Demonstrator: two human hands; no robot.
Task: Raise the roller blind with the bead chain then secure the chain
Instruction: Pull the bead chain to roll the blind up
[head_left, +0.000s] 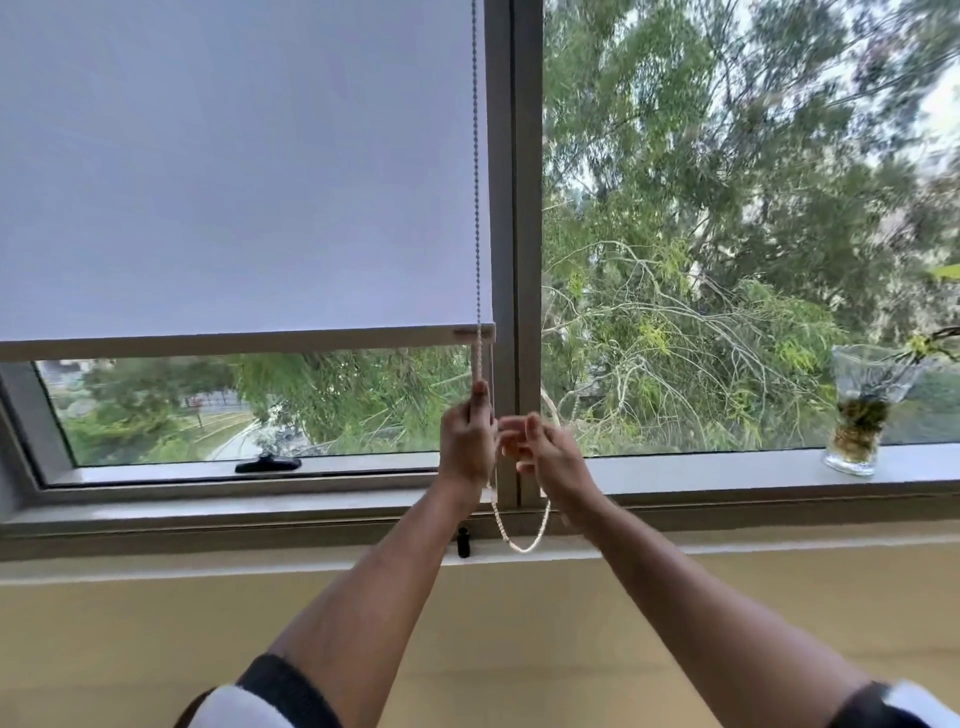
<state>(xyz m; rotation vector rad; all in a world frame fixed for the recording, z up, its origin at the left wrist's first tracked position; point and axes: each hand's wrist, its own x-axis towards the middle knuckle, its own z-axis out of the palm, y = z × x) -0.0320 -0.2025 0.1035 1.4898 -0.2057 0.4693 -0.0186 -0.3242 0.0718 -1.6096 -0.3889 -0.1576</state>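
Observation:
A pale grey roller blind (234, 171) covers most of the left window pane; its bottom bar (234, 343) hangs a short way above the sill. The bead chain (476, 182) runs down the blind's right edge. My left hand (467, 441) is closed around the chain just below the bottom bar. Beside it, my right hand (545, 447) pinches the other part of the chain. Between and below the two hands the chain's slack loop (522, 546) droops to sill height. A small black chain holder (463, 541) sits on the sill ledge under my left wrist.
A vertical window frame post (514, 234) stands right behind the chain. A glass vase with a plant (862, 410) rests on the sill at far right. A black window handle (267, 464) lies on the left pane's lower frame. A yellow wall (156, 649) is below.

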